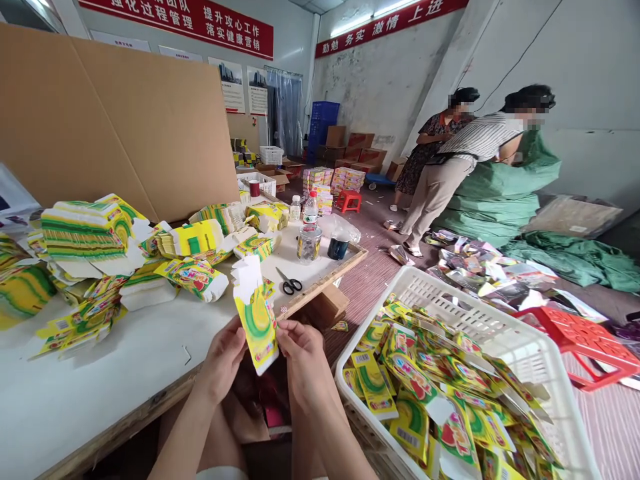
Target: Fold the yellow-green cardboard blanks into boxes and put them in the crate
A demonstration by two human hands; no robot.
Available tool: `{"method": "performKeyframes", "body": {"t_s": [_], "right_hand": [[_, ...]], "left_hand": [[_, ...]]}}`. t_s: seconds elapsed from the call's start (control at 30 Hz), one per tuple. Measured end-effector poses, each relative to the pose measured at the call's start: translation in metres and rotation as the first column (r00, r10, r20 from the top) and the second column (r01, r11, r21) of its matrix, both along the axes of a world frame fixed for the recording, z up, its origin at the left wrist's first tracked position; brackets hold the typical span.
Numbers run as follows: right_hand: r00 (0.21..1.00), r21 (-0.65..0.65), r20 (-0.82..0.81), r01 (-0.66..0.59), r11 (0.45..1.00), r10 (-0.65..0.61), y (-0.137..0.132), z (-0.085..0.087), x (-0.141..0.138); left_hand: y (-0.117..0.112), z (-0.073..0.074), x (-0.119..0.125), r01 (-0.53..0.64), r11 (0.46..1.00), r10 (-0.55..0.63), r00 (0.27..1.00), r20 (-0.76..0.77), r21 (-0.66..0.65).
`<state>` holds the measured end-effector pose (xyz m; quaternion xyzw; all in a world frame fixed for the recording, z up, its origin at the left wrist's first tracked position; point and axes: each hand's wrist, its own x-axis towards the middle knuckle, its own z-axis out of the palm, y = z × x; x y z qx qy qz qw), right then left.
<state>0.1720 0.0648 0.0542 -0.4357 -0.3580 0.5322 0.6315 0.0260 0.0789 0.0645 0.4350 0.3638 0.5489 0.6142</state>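
Observation:
Both my hands hold one flat yellow and green paper carton (257, 320) upright in front of me, its white flaps at the top. My left hand (225, 357) grips its left edge with closed fingers. My right hand (300, 350) pinches its right edge. Stacks of the same flat cartons (85, 230) lie across the white table (150, 347) to my left. A white plastic basket (530, 347) at my right is filled with several folded cartons (425, 393).
Black scissors (289, 285), a glass jar (309, 241), a dark cup (338, 248) and bottles stand on the table's far end. A large cardboard sheet (125, 113) leans behind. Two people (465, 160) stand by green sacks. A red stool (580, 337) stands right.

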Motion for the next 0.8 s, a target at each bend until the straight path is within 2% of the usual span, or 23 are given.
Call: {"method": "performKeyframes", "body": {"t_s": [0.07, 0.13, 0.23, 0.37, 0.5, 0.57, 0.63, 0.7, 0.8], "right_hand": [[0.998, -0.028, -0.053, -0.04, 0.999, 0.038, -0.021, -0.002, 0.005], [0.995, -0.048, -0.083, -0.061, 0.997, 0.056, -0.034, -0.001, 0.01], [0.995, -0.053, -0.086, -0.057, 0.997, 0.052, -0.045, 0.003, 0.015], [0.999, -0.049, 0.015, -0.035, 0.998, 0.036, -0.055, 0.006, 0.018], [0.995, -0.053, 0.079, -0.051, 0.997, 0.055, -0.064, 0.003, 0.015], [0.991, -0.046, 0.124, -0.034, 0.998, 0.039, -0.066, 0.0, 0.017], [0.978, -0.021, 0.21, 0.015, 1.0, -0.01, -0.067, 0.0, 0.022], [0.953, 0.035, 0.292, 0.071, 0.997, -0.078, -0.067, 0.002, 0.029], [0.949, 0.112, 0.291, 0.09, 0.99, -0.12, -0.065, 0.009, 0.04]], "left_hand": [[-0.015, 0.002, 0.006, 0.128, 0.991, -0.122, 0.982, 0.147, -0.03], [-0.025, 0.003, 0.013, 0.18, 0.983, -0.168, 0.964, 0.207, -0.042], [-0.033, 0.004, 0.022, 0.201, 0.978, -0.183, 0.952, 0.246, -0.049], [-0.038, 0.001, 0.029, 0.161, 0.982, -0.131, 0.958, 0.255, -0.101], [-0.04, -0.012, 0.032, 0.014, 0.985, 0.019, 0.982, 0.186, -0.174], [-0.041, -0.016, 0.032, -0.035, 0.984, 0.057, 0.991, 0.123, -0.177], [-0.043, -0.017, 0.033, -0.022, 0.986, 0.032, 0.998, 0.058, -0.164], [-0.047, -0.013, 0.035, 0.048, 0.988, -0.051, 0.999, -0.015, -0.149], [-0.055, -0.006, 0.039, 0.129, 0.983, -0.141, 0.986, -0.085, -0.128]]}}
